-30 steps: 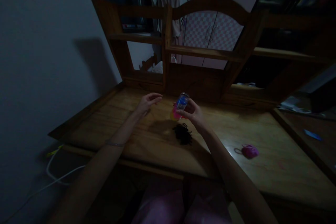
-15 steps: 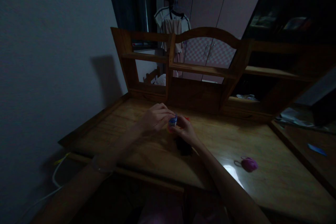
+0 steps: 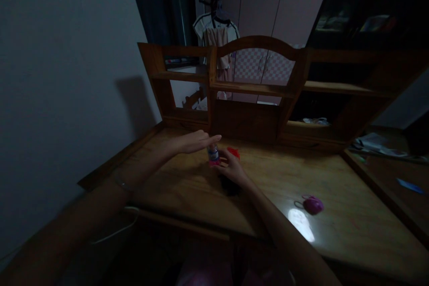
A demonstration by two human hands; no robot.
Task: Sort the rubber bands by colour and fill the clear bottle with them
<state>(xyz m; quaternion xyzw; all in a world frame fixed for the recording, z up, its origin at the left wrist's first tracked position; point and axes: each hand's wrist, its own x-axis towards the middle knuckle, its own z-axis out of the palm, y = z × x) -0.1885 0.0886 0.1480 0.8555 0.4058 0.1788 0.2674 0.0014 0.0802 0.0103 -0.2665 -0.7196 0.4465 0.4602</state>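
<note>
My right hand (image 3: 231, 168) grips a small clear jar (image 3: 212, 155) with blue and pink contents, standing upright on the wooden desk (image 3: 268, 178). Above the jar's top hovers my left hand (image 3: 196, 141), its fingers stretched out flat and nothing in them. Just behind the jar lies a small red thing (image 3: 233, 152). A dark tangled clump (image 3: 229, 185) lies on the desk under my right wrist, partly hidden.
A small pink pouch-like thing (image 3: 312, 204) lies on the desk to the right. A wooden hutch with shelves (image 3: 254, 89) stands at the back. A white cable (image 3: 114, 230) hangs at the desk's left front edge. Papers lie far right.
The jar has come down from mid-air to stand upright on the desk. My left hand closed in on its top, then flattened out over it. The view shifted a little.
</note>
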